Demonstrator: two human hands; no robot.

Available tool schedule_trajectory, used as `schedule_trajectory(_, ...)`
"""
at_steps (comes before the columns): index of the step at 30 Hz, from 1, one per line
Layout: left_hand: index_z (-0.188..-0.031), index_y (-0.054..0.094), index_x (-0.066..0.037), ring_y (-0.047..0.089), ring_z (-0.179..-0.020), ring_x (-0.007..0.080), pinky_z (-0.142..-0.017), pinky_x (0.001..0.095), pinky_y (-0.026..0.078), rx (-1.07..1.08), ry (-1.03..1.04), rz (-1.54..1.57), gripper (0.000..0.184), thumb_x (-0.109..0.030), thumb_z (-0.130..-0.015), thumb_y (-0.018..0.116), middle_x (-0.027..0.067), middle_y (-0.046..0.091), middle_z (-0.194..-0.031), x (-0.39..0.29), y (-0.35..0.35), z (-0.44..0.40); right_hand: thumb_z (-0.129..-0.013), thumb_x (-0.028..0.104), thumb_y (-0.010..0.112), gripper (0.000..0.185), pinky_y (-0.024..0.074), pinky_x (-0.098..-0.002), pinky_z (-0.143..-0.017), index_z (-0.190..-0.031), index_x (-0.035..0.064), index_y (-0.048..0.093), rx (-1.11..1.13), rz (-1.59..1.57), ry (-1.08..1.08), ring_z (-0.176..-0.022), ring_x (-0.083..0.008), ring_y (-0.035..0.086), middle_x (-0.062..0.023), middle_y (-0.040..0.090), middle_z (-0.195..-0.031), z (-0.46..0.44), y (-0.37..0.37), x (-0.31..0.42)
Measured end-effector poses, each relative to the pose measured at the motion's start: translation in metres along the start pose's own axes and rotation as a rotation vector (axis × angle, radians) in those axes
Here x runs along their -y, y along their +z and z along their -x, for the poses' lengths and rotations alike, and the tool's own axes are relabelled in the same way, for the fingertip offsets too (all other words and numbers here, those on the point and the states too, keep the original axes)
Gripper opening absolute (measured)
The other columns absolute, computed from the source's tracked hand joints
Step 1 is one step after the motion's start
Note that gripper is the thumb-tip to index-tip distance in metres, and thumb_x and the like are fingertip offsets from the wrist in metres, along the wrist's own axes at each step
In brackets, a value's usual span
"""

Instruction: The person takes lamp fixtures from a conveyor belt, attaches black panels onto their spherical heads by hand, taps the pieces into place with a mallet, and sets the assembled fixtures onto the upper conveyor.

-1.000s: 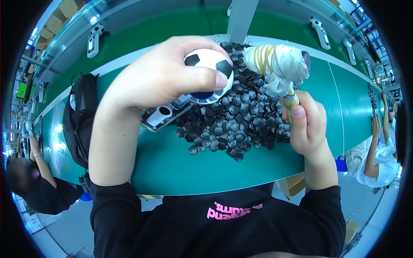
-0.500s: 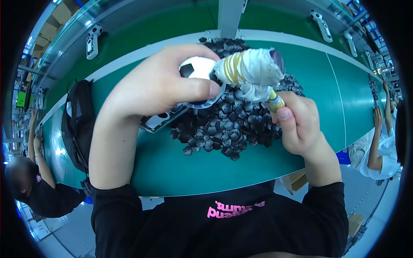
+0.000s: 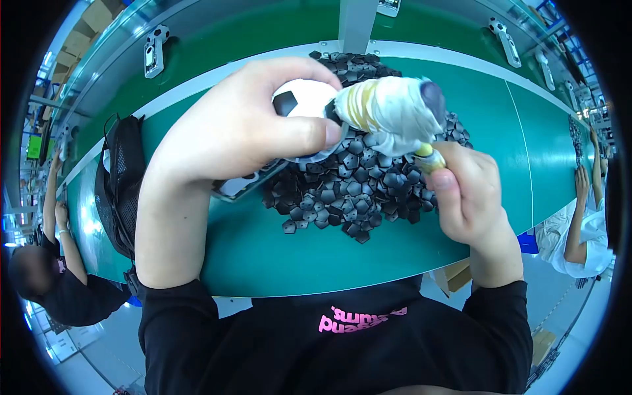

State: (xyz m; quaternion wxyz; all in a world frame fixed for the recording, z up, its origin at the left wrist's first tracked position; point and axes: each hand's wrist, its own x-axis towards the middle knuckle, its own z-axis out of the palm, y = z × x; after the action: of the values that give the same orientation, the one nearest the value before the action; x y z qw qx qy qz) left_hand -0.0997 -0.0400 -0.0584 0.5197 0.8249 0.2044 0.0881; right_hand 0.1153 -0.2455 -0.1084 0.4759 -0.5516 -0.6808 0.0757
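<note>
My left hand (image 3: 240,128) is closed around a white ball with black pentagon patches (image 3: 308,97), like a small football. A flat, long body with a pale face (image 3: 242,187) shows below that hand; the hand hides how it joins the ball. In my right hand (image 3: 469,191) is the thin yellow handle of a mallet (image 3: 395,108). Its head is wrapped in whitish cloth with yellow bands, and its near end is at the ball's right side. Whether they touch, I cannot tell. Under both hands lies a pile of black pentagon pieces (image 3: 359,187).
A black mesh bag (image 3: 122,187) lies on the green table (image 3: 316,263) to the left. Beyond a pale rail, ball-topped units (image 3: 155,56) rest on a green belt (image 3: 276,43). A metal post (image 3: 356,29) stands ahead. Other people work at both sides.
The mallet and my right hand have shifted slightly to the right. My left hand keeps its hold on the ball. The background has shifted a little with the camera.
</note>
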Motion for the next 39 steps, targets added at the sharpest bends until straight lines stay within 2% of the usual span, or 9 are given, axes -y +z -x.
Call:
schedule_trajectory(2,-0.122,0.063,0.001,0.061,-0.099,0.0147,-0.09,0.028,0.048,0.039,-0.017,-0.035,0.06,-0.031,-0.073,0.075,0.0063,0.067,-0.109,0.0,-0.001,0.001,-0.102,0.019,0.05,0.027,0.0446,-0.0305,-0.047,-0.095,-0.0031,0.064,0.186,0.142,0.027,-0.049,-0.0173,0.056,-0.0047,0.057,-0.063,-0.001,0.001,-0.002)
schedule_trajectory(7,-0.121,0.063,0.001,0.06,-0.099,0.0144,-0.09,0.028,0.048,0.023,0.0,0.016,0.059,-0.031,-0.074,0.075,0.006,0.067,-0.108,0.001,0.002,-0.004,-0.101,0.019,0.052,0.025,0.0449,-0.0318,-0.047,-0.094,-0.0025,0.064,0.087,0.0,0.005,-0.049,-0.019,0.056,-0.0056,0.058,-0.064,0.001,0.003,-0.008)
schedule_trajectory(11,-0.122,0.063,0.001,0.06,-0.098,0.0139,-0.089,0.0279,0.048,0.022,-0.024,-0.008,0.059,-0.031,-0.074,0.075,0.0056,0.066,-0.107,0.004,0.001,-0.005,-0.101,0.019,0.052,0.025,0.0446,-0.032,-0.047,-0.094,-0.0024,0.064,0.016,0.016,-0.164,-0.049,-0.0194,0.056,-0.0057,0.058,-0.064,0.002,0.004,-0.009)
schedule_trajectory(15,-0.121,0.063,0.001,0.059,-0.097,0.0137,-0.086,0.0281,0.048,0.079,-0.028,0.043,0.057,-0.031,-0.075,0.075,0.0053,0.066,-0.107,0.0,0.002,-0.003,-0.1,0.018,0.053,0.025,0.0448,-0.0322,-0.048,-0.094,-0.0023,0.065,0.139,0.1,-0.049,-0.049,-0.02,0.057,-0.0066,0.059,-0.065,0.0,0.007,-0.008)
schedule_trajectory(19,-0.118,0.064,0.001,0.06,-0.094,0.014,-0.082,0.028,0.049,0.064,-0.022,0.022,0.054,-0.031,-0.075,0.075,0.0053,0.066,-0.104,0.003,0.002,-0.006,-0.099,0.018,0.053,0.024,0.0454,-0.0321,-0.048,-0.094,-0.0024,0.065,0.091,0.12,-0.072,-0.05,-0.0202,0.057,-0.007,0.06,-0.065,0.001,0.003,-0.015)
schedule_trajectory(23,-0.115,0.066,0.0,0.06,-0.093,0.0145,-0.082,0.0277,0.049,0.093,0.0,0.01,0.052,-0.03,-0.074,0.076,0.0056,0.066,-0.102,0.0,0.002,-0.005,-0.099,0.018,0.053,0.024,0.0463,-0.0325,-0.049,-0.095,-0.0032,0.065,-0.076,-0.126,0.013,-0.05,-0.0209,0.058,-0.0077,0.061,-0.066,0.005,0.003,-0.009)
schedule_trajectory(26,-0.115,0.066,0.0,0.061,-0.092,0.0148,-0.082,0.0274,0.049,0.041,0.053,-0.065,0.052,-0.028,-0.072,0.077,0.0054,0.066,-0.1,0.0,0.007,-0.002,-0.1,0.018,0.052,0.026,0.0469,-0.032,-0.049,-0.096,-0.0049,0.065,0.163,0.152,-0.088,-0.051,-0.0202,0.059,-0.008,0.061,-0.067,-0.002,0.001,-0.007)
schedule_trajectory(30,-0.115,0.066,0.0,0.061,-0.093,0.0149,-0.083,0.0281,0.049,0.082,-0.024,0.063,0.053,-0.027,-0.071,0.078,0.0054,0.067,-0.1,-0.009,0.007,0.0,-0.101,0.018,0.051,0.027,0.0474,-0.0319,-0.05,-0.096,-0.0054,0.065,0.008,0.049,-0.014,-0.053,-0.0199,0.061,-0.0077,0.062,-0.067,0.002,-0.001,-0.013)
schedule_trajectory(39,-0.117,0.066,0.0,0.062,-0.093,0.0148,-0.082,0.0285,0.05,0.041,0.06,-0.075,0.054,-0.026,-0.071,0.078,0.0051,0.067,-0.102,-0.002,0.006,-0.001,-0.099,0.017,0.053,0.025,0.0483,-0.0338,-0.05,-0.096,-0.0045,0.066,0.165,0.237,-0.146,-0.053,-0.0214,0.061,-0.007,0.062,-0.067,-0.003,-0.003,-0.004)
